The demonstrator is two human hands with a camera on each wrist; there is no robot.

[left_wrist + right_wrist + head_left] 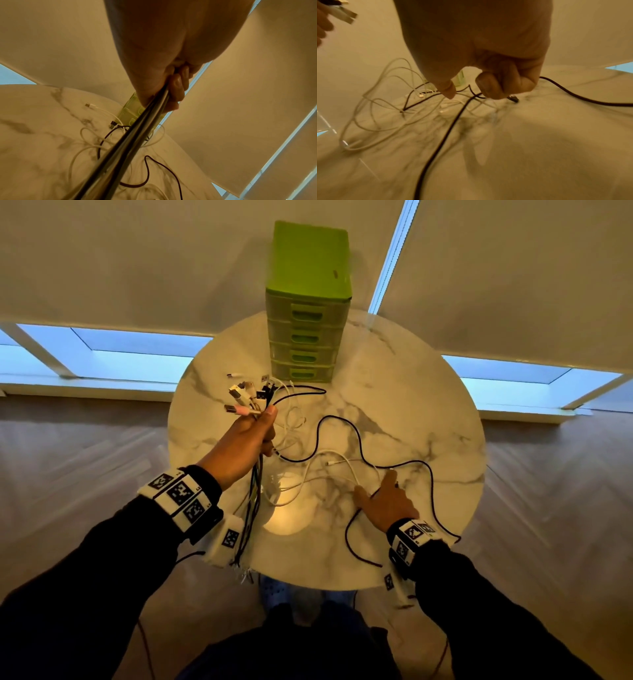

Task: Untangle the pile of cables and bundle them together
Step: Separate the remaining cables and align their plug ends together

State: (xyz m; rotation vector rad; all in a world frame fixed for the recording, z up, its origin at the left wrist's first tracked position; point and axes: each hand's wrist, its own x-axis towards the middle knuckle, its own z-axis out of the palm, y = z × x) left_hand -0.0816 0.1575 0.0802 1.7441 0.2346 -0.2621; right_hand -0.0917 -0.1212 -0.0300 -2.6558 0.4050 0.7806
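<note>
On the round marble counter (428, 405), loose white cables (329, 470) and a black braided cable (342, 422) are lying looped over each other, not yet sorted. Left hand (245, 440) is holding the gathered bundle (255, 398) above the counter, grip clamped round it, USB plugs fanning out on top, tails hanging past the edge. Right hand (387, 501) is reaching down at the black cable's plug end (513, 98); fingers curling at it, thumb out, but can't tell if it's pinched yet. Step, prob.: collecting the next end. Next: lift it free w/o dragging white loops, pass to bundle. Green drawer unit (305, 302) is standing behind.
</note>
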